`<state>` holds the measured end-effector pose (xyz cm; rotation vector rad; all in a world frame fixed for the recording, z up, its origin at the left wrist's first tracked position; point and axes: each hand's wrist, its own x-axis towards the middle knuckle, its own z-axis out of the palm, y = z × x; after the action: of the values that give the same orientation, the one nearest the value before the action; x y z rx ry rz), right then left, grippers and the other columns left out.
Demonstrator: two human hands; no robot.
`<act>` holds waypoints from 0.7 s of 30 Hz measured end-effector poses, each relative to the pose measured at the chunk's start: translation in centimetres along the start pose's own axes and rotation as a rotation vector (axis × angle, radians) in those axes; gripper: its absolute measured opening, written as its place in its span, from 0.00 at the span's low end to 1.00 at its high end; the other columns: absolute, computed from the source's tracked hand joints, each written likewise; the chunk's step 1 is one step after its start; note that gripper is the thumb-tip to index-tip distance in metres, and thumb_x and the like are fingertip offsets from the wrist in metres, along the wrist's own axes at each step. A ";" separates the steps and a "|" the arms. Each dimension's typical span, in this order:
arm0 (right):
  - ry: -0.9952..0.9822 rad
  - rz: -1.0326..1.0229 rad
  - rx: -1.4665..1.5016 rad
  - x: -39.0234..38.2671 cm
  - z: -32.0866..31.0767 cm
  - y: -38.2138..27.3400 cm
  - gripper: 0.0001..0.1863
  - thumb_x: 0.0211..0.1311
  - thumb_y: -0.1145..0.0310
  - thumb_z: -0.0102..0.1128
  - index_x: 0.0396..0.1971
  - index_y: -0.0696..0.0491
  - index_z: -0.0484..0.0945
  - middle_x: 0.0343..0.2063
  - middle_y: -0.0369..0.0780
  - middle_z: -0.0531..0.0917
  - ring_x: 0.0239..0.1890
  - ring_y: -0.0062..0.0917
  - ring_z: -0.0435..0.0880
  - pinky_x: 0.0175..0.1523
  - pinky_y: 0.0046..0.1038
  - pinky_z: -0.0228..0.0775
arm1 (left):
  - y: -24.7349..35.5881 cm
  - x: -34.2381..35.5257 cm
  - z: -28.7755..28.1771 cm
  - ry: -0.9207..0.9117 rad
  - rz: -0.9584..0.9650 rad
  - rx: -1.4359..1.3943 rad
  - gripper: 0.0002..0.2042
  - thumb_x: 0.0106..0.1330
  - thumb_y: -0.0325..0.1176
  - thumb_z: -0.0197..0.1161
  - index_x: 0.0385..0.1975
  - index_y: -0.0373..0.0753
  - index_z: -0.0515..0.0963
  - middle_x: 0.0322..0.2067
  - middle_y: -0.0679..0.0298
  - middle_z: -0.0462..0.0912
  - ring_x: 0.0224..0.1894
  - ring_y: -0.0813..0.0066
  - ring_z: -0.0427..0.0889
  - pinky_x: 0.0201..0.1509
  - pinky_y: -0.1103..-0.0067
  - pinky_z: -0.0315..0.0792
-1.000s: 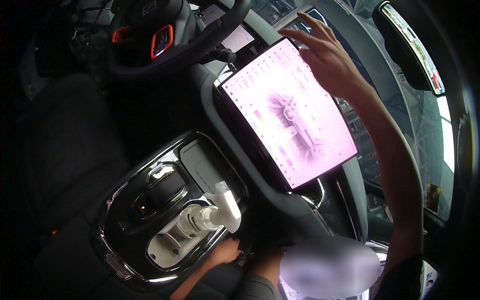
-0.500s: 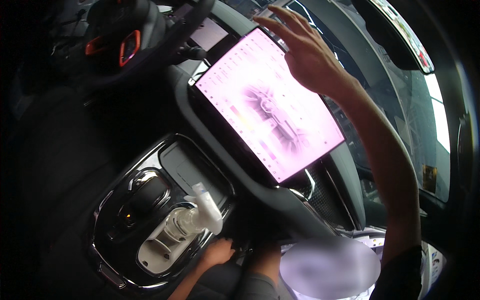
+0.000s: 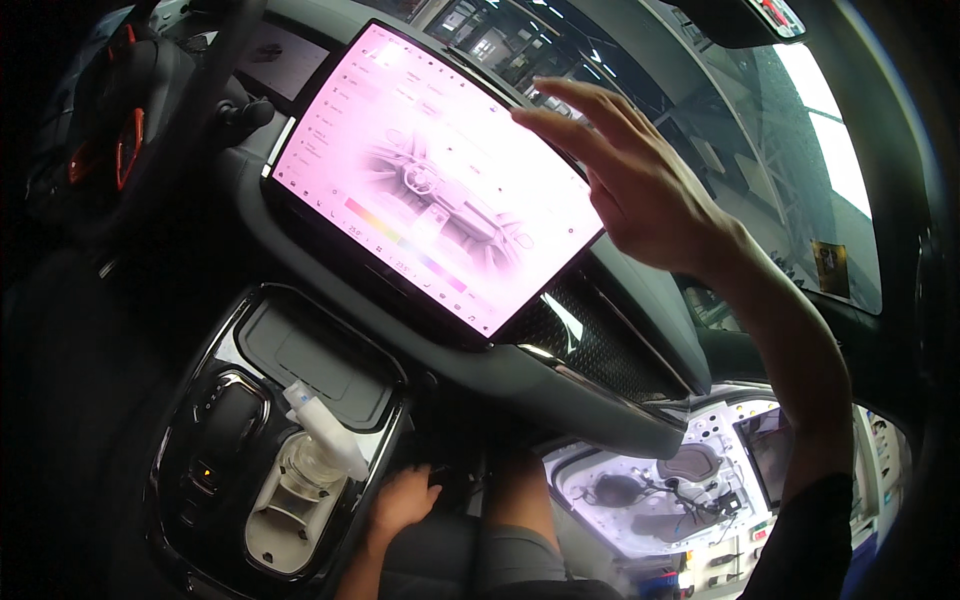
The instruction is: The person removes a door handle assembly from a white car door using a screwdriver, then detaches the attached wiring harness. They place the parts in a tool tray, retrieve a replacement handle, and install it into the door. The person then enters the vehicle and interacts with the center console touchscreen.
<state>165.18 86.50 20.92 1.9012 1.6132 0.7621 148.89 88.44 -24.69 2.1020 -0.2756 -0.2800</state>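
My right hand (image 3: 635, 170) is raised at the upper right edge of a large lit touchscreen (image 3: 400, 240). Its fingers stretch out along that edge, holding nothing; I cannot tell whether they touch it. The screen shows a pinkish picture of a car interior. Lower down, my left hand (image 3: 403, 497) rests beside the centre console (image 3: 225, 350), next to my leg, its fingers loosely extended and nothing visible in them. A clear spray bottle (image 3: 312, 468) with a white trigger head stands tilted in the console's pale cup holder (image 3: 290, 535), left of that hand.
The steering wheel (image 3: 165, 140) is at the upper left. A dark dashboard (image 3: 400, 310) runs under the screen, with the windscreen (image 3: 700, 130) beyond. At the lower right, a door (image 3: 620, 480) stands with its inner metal and wiring exposed. A mirror (image 3: 745, 20) hangs at the top right.
The view has shifted, so the screen and console sit further left. My right hand has come lower along the screen's right edge. The door at lower right now shows sharply.
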 end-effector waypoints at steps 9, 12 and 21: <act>-0.138 0.144 0.120 -4.9 -2.7 -2.1 0.44 0.49 0.90 0.51 0.68 0.40 0.68 0.68 0.50 0.66 0.68 0.47 0.69 0.67 0.48 0.68 | 0.2 -0.1 -0.5 -0.025 0.009 0.006 0.22 0.69 0.44 0.60 0.54 0.31 0.75 0.47 0.41 0.82 0.50 0.42 0.82 0.57 0.58 0.75; -0.131 0.129 0.133 -4.5 -2.8 -2.6 0.43 0.49 0.89 0.53 0.68 0.41 0.68 0.67 0.50 0.67 0.67 0.47 0.71 0.66 0.47 0.70 | 0.2 0.0 -0.4 -0.039 0.005 -0.001 0.22 0.69 0.44 0.60 0.54 0.31 0.75 0.47 0.41 0.82 0.51 0.43 0.82 0.57 0.58 0.75; -0.244 0.237 1.799 -2.2 -0.9 -12.4 0.23 0.57 0.84 0.53 0.53 0.58 0.80 0.46 0.44 0.84 0.50 0.27 0.83 0.57 0.31 0.76 | -1.3 -0.3 1.1 0.224 0.163 0.031 0.25 0.68 0.45 0.62 0.59 0.33 0.75 0.50 0.41 0.82 0.53 0.45 0.81 0.59 0.58 0.74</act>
<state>155.75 86.17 12.60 2.9951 1.9947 -1.4048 148.42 88.30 -26.35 2.1046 -0.3161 0.0563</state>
